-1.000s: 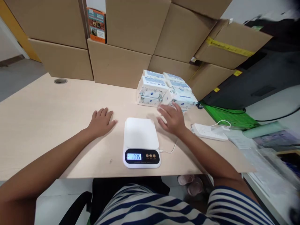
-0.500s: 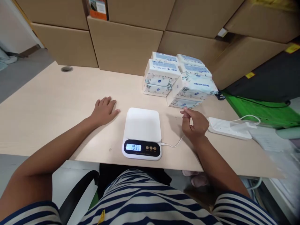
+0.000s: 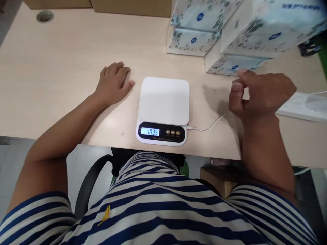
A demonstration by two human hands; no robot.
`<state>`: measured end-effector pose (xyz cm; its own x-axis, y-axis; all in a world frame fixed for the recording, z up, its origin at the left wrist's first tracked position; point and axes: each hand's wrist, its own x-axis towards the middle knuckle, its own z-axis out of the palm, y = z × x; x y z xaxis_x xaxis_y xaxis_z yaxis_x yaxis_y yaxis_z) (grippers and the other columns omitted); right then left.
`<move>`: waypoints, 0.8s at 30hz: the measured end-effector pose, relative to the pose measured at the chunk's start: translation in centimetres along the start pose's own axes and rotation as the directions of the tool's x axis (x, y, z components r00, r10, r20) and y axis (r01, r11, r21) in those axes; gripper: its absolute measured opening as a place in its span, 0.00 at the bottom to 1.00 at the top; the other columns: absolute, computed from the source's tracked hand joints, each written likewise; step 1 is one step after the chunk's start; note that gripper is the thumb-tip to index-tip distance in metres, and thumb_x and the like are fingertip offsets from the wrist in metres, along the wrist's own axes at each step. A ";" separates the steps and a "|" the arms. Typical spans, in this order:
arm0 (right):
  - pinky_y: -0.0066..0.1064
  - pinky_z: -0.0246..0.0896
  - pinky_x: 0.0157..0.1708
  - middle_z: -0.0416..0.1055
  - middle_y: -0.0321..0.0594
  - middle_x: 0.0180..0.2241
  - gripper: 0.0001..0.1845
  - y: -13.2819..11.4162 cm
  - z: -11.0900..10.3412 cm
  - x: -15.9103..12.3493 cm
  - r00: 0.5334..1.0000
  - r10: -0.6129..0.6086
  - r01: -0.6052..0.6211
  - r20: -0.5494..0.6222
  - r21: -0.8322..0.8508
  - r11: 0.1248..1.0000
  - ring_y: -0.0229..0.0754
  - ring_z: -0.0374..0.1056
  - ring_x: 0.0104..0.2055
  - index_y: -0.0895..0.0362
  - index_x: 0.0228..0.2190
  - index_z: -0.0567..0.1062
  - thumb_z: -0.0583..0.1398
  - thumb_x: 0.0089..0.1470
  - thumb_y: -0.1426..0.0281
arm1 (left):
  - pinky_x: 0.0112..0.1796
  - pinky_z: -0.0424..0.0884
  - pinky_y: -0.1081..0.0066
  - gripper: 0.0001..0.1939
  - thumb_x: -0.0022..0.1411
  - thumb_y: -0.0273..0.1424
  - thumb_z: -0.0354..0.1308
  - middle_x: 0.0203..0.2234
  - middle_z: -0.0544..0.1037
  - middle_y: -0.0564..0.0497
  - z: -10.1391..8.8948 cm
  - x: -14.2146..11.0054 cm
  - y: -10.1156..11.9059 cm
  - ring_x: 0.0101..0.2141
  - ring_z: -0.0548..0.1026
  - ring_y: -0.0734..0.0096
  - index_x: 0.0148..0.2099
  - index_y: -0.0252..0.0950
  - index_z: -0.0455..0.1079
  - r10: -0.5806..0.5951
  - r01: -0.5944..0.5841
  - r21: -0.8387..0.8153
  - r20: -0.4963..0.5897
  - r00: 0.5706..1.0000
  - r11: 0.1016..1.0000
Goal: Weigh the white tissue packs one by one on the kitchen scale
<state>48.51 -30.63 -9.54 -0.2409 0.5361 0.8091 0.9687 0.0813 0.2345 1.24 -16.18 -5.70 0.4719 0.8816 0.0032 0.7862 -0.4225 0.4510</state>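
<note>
A white kitchen scale [image 3: 163, 109] stands near the desk's front edge, its platform bare and its lit display reading 103.5. My left hand [image 3: 113, 81] lies flat and open on the desk just left of the scale. My right hand [image 3: 258, 93] hovers right of the scale with its fingers loosely curled and nothing seen in them, just below the nearest tissue pack [image 3: 230, 63]. Stacked tissue packs [image 3: 196, 32] with a leaf print fill the top right.
A white cable [image 3: 206, 127] runs from the scale's right side toward my right hand. A white power strip [image 3: 304, 107] lies at the right edge. A round cable grommet [image 3: 44, 16] sits at the desk's far left. A black chair arm [image 3: 87, 183] shows below the desk.
The camera has tilted down and closer, so the cartons left the view. My right hand drew back from the tissue packs and curled its fingers. The left hand stayed put.
</note>
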 end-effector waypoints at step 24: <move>0.46 0.76 0.46 0.80 0.53 0.51 0.20 -3.2 2.2 2.6 0.862 0.488 -0.400 -0.137 0.408 0.821 0.49 0.80 0.42 0.53 0.55 0.73 0.56 0.69 0.56 | 0.79 0.53 0.42 0.38 0.77 0.51 0.44 0.81 0.62 0.37 -2.0 -0.8 -2.2 0.81 0.57 0.43 0.77 0.35 0.68 0.133 -0.143 0.231 0.059 0.989 0.962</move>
<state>44.96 -27.62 -9.40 0.2568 0.3864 0.8858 0.9158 0.1956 -0.3508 -1.67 -15.55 -4.92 0.5952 0.8035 0.0101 0.7812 -0.5816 0.2269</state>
